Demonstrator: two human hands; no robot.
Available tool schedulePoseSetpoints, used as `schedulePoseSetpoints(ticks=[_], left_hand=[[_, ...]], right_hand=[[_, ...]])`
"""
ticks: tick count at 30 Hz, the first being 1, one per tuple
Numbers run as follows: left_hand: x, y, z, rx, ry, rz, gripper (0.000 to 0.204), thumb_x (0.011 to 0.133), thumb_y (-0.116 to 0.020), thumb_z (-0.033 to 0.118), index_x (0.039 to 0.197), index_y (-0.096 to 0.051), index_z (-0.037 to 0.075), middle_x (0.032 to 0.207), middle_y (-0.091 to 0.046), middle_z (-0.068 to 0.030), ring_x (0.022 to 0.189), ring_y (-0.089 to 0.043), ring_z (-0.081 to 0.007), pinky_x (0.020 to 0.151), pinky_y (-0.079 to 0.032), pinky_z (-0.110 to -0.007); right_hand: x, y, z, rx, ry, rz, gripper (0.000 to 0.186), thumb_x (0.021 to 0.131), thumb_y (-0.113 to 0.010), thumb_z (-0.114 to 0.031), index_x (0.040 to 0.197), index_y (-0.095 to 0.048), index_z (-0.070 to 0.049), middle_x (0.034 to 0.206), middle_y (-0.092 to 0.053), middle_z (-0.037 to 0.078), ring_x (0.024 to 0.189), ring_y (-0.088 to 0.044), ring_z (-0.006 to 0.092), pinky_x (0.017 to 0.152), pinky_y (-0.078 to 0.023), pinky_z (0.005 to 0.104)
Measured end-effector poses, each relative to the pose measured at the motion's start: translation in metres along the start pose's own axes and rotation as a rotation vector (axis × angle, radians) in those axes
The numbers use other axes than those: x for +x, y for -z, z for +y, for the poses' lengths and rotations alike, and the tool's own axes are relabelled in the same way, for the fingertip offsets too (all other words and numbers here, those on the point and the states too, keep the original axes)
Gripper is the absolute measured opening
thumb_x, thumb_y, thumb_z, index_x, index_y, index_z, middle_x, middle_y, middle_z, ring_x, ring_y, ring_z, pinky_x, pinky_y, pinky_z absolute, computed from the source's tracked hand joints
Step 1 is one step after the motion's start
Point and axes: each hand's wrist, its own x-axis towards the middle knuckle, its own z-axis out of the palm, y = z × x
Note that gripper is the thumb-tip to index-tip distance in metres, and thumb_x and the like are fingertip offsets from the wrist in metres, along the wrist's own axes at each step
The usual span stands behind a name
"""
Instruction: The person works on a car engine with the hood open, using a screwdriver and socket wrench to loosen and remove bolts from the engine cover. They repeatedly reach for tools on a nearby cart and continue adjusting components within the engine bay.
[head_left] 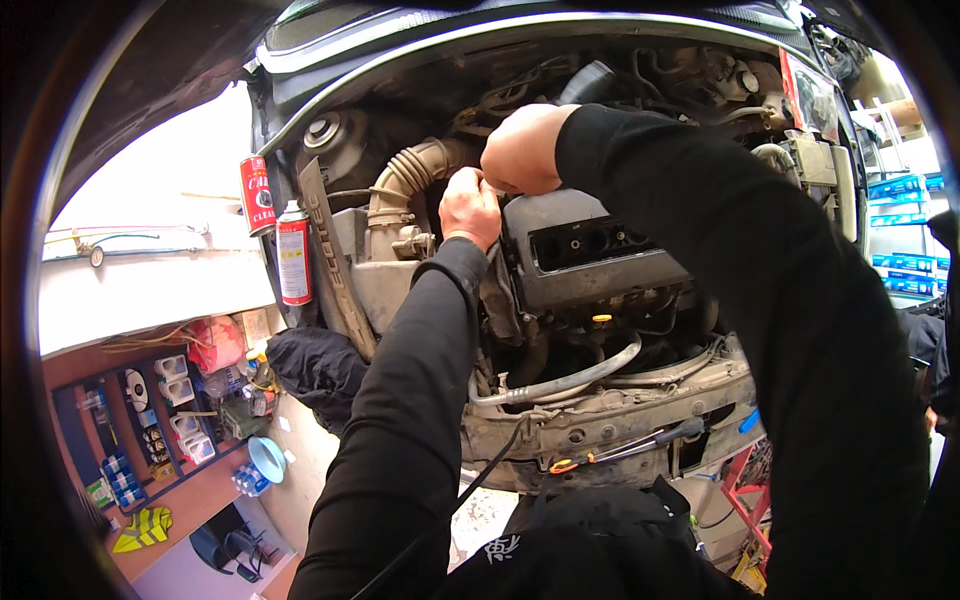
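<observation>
Both of my hands are deep in a car's engine bay, close together by the left rear corner of the engine cover point(585, 280). My left hand point(470, 208) is closed, fingertips pinched, beside the ribbed air intake hose point(408, 178). Just beyond it, my right hand point(525, 150) is bent down at the wrist with its fingers curled closed. What either one grips is hidden by the fingers. A blurred dark grey piece point(587, 83) sticks up behind my right wrist; I cannot tell whether it is held. The engine cover has a dark rectangular opening.
Two spray cans, one red point(257, 195) and one red and white point(294, 260), stand on the left fender. Hand tools with orange and dark handles point(630, 446) lie along the front crossmember. A black cloth point(318, 368) drapes the left front corner. Another person's dark sleeve point(928, 350) shows far right.
</observation>
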Motion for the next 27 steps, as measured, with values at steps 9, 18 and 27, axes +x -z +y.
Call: schedulePoseSetpoints(ticks=[9,18,27], left_hand=[[-0.001,0.002,0.009,-0.004,0.056,-0.008,0.022,0.107,-0.071,0.025,0.107,-0.074,0.003,0.104,-0.076,-0.0234,0.099,-0.073,-0.0467,0.087,-0.059,-0.055],[0.001,0.005,0.011,0.009,0.061,-0.018,0.023,0.108,-0.071,0.026,0.106,-0.074,0.003,0.103,-0.076,-0.0227,0.097,-0.073,-0.0460,0.086,-0.059,-0.054],[-0.004,-0.009,-0.017,-0.048,-0.053,0.054,0.022,0.107,-0.070,0.024,0.104,-0.074,0.003,0.102,-0.077,-0.0230,0.098,-0.074,-0.0456,0.088,-0.059,-0.052]], right_hand=[[-0.022,-0.022,0.017,0.273,-0.088,0.377,0.018,0.091,-0.080,-0.016,0.108,-0.084,-0.012,0.101,-0.083,0.015,0.100,-0.081,0.0380,0.089,-0.064,0.0468],[-0.026,-0.057,0.011,0.604,-0.146,0.605,0.019,0.091,-0.081,-0.021,0.104,-0.083,-0.007,0.101,-0.082,0.019,0.101,-0.079,0.0399,0.091,-0.062,0.0476],[-0.002,-0.041,-0.028,0.599,-0.327,0.467,0.023,0.094,-0.080,-0.020,0.110,-0.081,-0.003,0.105,-0.082,0.020,0.102,-0.079,0.0388,0.089,-0.063,0.0479]])
